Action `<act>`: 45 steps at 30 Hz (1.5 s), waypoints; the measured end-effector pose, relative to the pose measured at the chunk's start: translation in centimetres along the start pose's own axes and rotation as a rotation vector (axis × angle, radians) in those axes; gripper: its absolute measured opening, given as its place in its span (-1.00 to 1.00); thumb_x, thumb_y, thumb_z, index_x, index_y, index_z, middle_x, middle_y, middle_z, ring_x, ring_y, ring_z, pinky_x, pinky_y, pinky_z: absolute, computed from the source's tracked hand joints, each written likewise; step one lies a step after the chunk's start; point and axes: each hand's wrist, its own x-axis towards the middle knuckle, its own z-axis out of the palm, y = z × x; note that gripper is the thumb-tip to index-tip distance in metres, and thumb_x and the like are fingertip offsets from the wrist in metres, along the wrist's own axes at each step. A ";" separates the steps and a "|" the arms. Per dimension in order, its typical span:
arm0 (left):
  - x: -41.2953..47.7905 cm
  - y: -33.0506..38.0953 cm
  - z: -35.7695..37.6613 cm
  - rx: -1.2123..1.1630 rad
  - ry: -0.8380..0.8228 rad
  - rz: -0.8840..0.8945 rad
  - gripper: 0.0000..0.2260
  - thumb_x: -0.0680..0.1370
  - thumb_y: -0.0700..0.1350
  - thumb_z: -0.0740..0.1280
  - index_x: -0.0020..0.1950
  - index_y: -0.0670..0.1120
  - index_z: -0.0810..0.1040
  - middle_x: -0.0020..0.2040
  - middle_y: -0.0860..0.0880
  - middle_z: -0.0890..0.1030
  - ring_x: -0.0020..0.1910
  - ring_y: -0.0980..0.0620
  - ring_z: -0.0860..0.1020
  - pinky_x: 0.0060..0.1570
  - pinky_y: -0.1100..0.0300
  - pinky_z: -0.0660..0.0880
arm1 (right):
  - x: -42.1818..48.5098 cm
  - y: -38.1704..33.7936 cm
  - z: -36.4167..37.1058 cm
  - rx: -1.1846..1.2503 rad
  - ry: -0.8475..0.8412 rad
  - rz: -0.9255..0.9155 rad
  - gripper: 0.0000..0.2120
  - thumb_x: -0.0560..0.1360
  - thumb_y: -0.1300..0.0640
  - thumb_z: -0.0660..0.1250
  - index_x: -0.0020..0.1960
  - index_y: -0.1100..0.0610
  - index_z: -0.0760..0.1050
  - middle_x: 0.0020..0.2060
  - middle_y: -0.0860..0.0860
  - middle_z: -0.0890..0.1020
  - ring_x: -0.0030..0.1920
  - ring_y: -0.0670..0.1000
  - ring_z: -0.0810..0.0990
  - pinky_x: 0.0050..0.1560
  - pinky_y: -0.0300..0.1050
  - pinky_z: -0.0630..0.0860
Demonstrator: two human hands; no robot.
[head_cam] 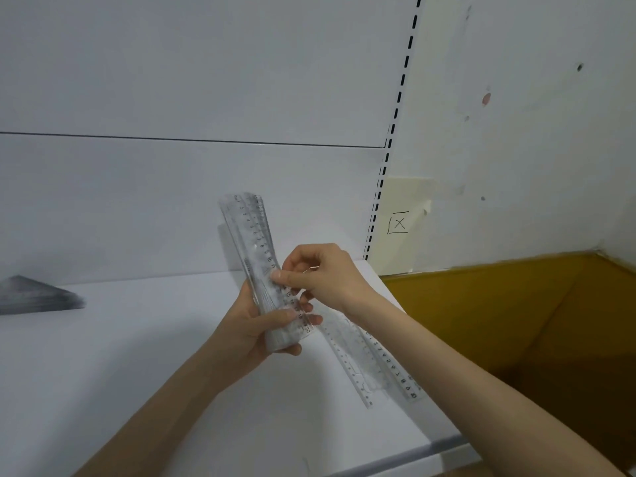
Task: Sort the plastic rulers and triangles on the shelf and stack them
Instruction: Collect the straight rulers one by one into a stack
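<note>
Both forearms [165, 407] come in from bottom of frame. Loose rulers [371, 359] lie flat on shelf [137, 373], lower right of ctr, partly under the right one, long axis running to lower right. Ctr: left hand [254, 325] wraps curled fingers round lower end of ruler bundle [258, 242], which stands near-upright, top leaning a bit left. Right hand [323, 277] pinches bundle's mid edge from the right w/ thumb + forefinger. Right hand is nearer the loose ones, so prob. it fetches next. Far left: blurred triangle pile [34, 296].

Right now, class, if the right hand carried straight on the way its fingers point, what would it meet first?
The rulers gripped by the left hand: the right hand points left and pinches them, so they come first. Depth beyond is unclear.
</note>
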 end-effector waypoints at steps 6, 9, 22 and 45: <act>0.2 -0.2 0.0 -0.043 0.049 -0.014 -0.47 0.29 -0.38 0.37 0.16 0.00 0.33 -0.19 -0.18 0.58 -0.21 -0.19 0.62 -0.48 0.08 0.51 | -0.8 3.3 -6.8 -0.408 0.187 0.070 -0.83 0.50 0.00 0.38 -0.16 0.10 0.61 -0.30 -0.07 0.63 -0.29 -0.12 0.56 -0.32 -0.37 0.42; 0.3 -0.2 0.0 -0.054 0.048 -0.017 -0.32 0.12 -0.25 0.62 0.10 0.02 0.35 -0.16 -0.18 0.59 -0.18 -0.19 0.62 -0.44 0.07 0.51 | -2.9 6.9 -9.3 -0.644 0.080 0.291 -0.72 0.35 -0.10 0.51 -0.20 0.09 0.57 -0.32 -0.10 0.58 -0.34 -0.16 0.49 -0.35 -0.36 0.33; 0.1 -0.2 -0.1 -0.057 0.031 -0.013 -0.26 0.02 -0.12 0.68 0.06 0.04 0.37 -0.13 -0.21 0.58 -0.17 -0.21 0.61 -0.40 0.04 0.50 | -6.9 10.3 -13.5 -0.630 0.115 0.543 -0.69 0.31 -0.10 0.54 -0.15 0.11 0.59 -0.26 -0.04 0.65 -0.23 -0.11 0.58 -0.29 -0.28 0.43; -0.4 -0.1 0.1 -0.069 -0.042 -0.029 -0.26 0.15 -0.13 0.65 0.21 0.07 0.36 -0.10 -0.22 0.58 -0.13 -0.20 0.60 -0.36 0.00 0.53 | -4.7 1.4 -7.8 0.154 0.021 0.065 -0.92 0.51 0.28 0.34 -0.05 0.30 0.54 -0.26 0.29 0.63 -0.51 -0.01 0.38 -0.51 -0.26 0.29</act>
